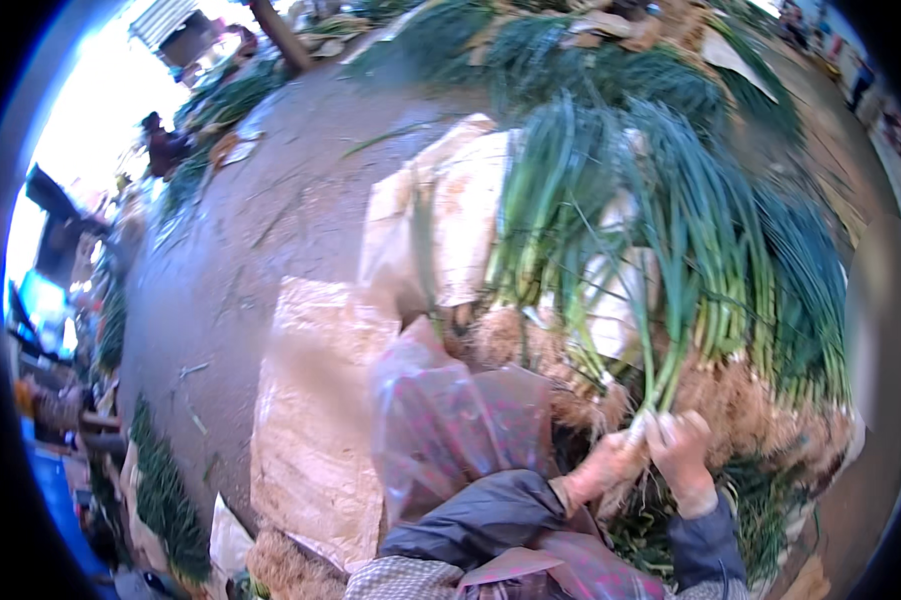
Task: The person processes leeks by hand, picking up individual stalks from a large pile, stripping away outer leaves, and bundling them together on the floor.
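Green stalks [673, 368] pinched in left hand [613, 462] and right hand [680, 450] — grey floor [235, 235] stretching leftward past tan sheets' [315, 425] edges.

Long green onions [676, 318] point forward, gripped low.

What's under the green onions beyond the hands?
Pale sheeting shows in a gap between the green onions; whatever lies beneath the dense stalks is covered.
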`<state>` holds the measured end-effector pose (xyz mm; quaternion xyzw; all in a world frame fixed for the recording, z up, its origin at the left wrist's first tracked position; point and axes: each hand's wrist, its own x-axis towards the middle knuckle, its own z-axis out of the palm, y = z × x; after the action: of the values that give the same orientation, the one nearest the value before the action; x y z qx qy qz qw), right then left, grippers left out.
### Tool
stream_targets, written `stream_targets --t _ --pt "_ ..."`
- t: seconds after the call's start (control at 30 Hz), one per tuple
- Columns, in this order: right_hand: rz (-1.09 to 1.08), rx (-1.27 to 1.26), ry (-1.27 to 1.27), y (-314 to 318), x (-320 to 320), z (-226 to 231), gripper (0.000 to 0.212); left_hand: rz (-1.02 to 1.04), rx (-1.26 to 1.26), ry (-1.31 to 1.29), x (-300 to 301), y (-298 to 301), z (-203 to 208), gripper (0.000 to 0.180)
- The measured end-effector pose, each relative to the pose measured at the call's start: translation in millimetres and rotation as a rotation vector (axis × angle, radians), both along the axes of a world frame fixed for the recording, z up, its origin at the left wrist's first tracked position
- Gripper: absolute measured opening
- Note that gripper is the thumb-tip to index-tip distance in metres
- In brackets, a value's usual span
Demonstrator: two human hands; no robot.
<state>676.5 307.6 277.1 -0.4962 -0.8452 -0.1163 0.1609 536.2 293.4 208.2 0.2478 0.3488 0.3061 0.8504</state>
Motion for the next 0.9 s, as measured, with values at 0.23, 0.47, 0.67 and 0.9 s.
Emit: stream_targets --t 0.23,0.47,0.67,0.9 --pt "-0.43 -0.485 0.949 -72 19 50 0.02 0.261 -0.246 -0.343 3 20 -27 0.025" --pt "-1.147 -1.023 -0.254 -171 173 -9 0.04 0.13 -0.388 -0.407 1 5 24 0.021" --pt "-0.469 -0.948 1.416 -30 -5 -31 0.03 0.031 -0.495 -0.397 -8 -15 32 0.027" --pt "-0.542 -1.047 1.456 38 -21 -53 0.028 0.163 -0.234 -0.145 -45 -3 15 0.036"
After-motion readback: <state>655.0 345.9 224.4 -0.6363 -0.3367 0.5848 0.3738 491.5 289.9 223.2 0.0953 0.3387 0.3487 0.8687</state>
